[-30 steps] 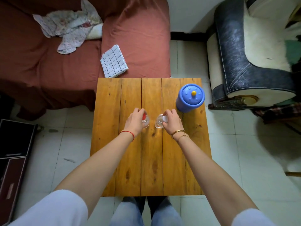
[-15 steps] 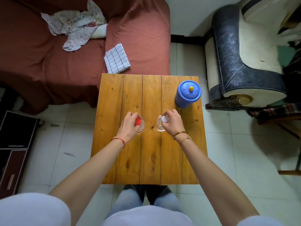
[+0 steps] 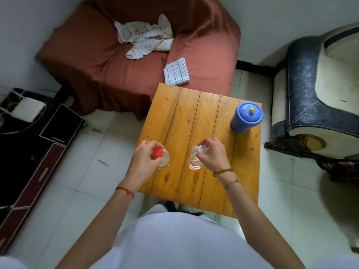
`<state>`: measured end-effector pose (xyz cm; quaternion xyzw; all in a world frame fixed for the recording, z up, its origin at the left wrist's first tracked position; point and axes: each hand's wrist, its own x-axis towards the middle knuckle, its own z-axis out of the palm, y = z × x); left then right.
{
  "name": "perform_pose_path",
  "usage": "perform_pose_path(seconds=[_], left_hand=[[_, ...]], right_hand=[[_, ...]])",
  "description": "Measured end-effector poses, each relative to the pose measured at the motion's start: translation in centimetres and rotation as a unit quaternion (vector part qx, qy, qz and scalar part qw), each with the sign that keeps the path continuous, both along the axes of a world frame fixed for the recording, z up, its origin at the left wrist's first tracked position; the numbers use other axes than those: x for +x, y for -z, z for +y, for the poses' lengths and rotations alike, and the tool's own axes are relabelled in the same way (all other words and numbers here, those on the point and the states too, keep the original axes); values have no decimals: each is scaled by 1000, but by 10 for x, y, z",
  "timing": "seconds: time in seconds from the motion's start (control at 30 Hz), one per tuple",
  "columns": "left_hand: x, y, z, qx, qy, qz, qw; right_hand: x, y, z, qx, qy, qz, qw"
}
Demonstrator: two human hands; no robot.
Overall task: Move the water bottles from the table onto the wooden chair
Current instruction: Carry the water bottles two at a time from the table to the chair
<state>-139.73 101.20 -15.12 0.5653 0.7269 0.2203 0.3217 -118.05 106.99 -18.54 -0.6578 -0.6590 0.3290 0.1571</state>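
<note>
I am closing my left hand [image 3: 144,162] around the neck of the red-capped bottle [image 3: 162,157], fingers tight under the cap. My right hand [image 3: 213,155] is pinching the white-capped bottle [image 3: 196,159] the same way. Both bottles are upright over the wooden table [image 3: 194,121]. Since a moment ago they are sitting farther apart, and the view is swinging left.

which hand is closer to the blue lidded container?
Right. The right hand, gripping the white-capped bottle, sits just below-left of the blue container; the left hand, on the red-capped bottle, is further left across the table.
</note>
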Motion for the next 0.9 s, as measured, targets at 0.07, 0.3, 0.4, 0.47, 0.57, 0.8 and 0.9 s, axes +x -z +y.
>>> perform_pose_path(seconds=[0.07,0.3,0.4,0.47,0.57,0.8,0.9], left_hand=[[-7,-7,-21,4,-16,1,1000],[-18,-29,-97,39,-109,-1,993],[-18,-35,-132,40,-160,-2,986],[-18,-38,-155,41,-201,-12,979],[-18,-41,-191,33,-262,-24,964],[-26,-49,-281,40,-391,-9,920],[-34,-53,-325,54,-434,3,899]], right_hand=[[-6,-7,-12,2,-25,1,1000],[-28,-27,-49,25,-147,2,989],[-40,-34,-63,33,-202,-2,979],[-51,-38,-73,37,-236,-3,971],[-70,-43,-91,42,-297,2,954],[-127,-53,-148,52,-427,6,903],[-158,-59,-181,54,-471,3,880]])
